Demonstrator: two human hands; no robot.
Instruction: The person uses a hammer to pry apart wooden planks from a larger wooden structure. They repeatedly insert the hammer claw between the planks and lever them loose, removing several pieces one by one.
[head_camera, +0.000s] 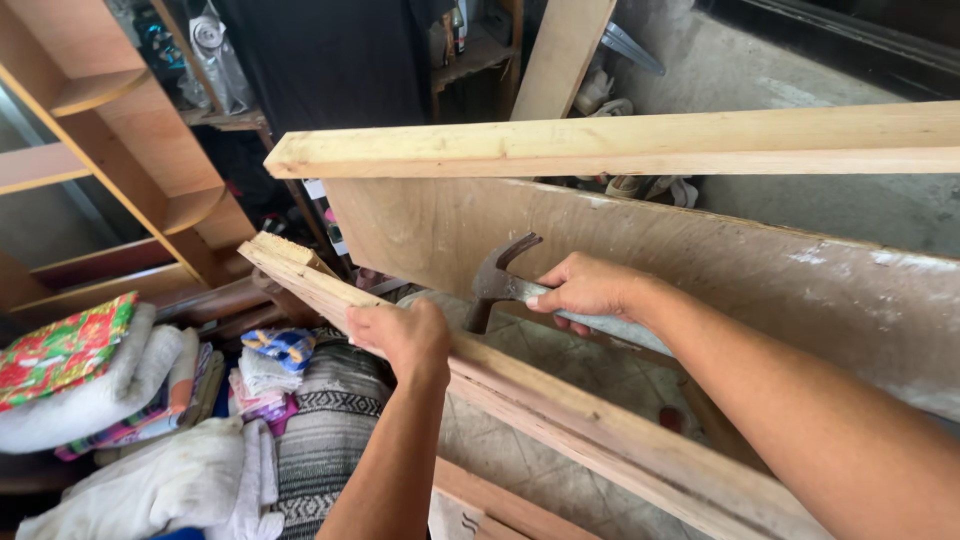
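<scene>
Keep your left hand (400, 335) clamped on the long pale wooden batten (560, 410); your right hand (590, 288), closed around the rusty steel claw hammer (500, 280), should strike squarely.

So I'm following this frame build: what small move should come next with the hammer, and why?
Probably bring the rusty steel claw hammer down toward the pale wooden rail. The right hand holds it near its head just above the rail, while the left hand grips the rail. No nail is visible, so this is uncertain.

Wooden shelf unit (120, 150) beside grey concrete wall (760, 70).
</scene>
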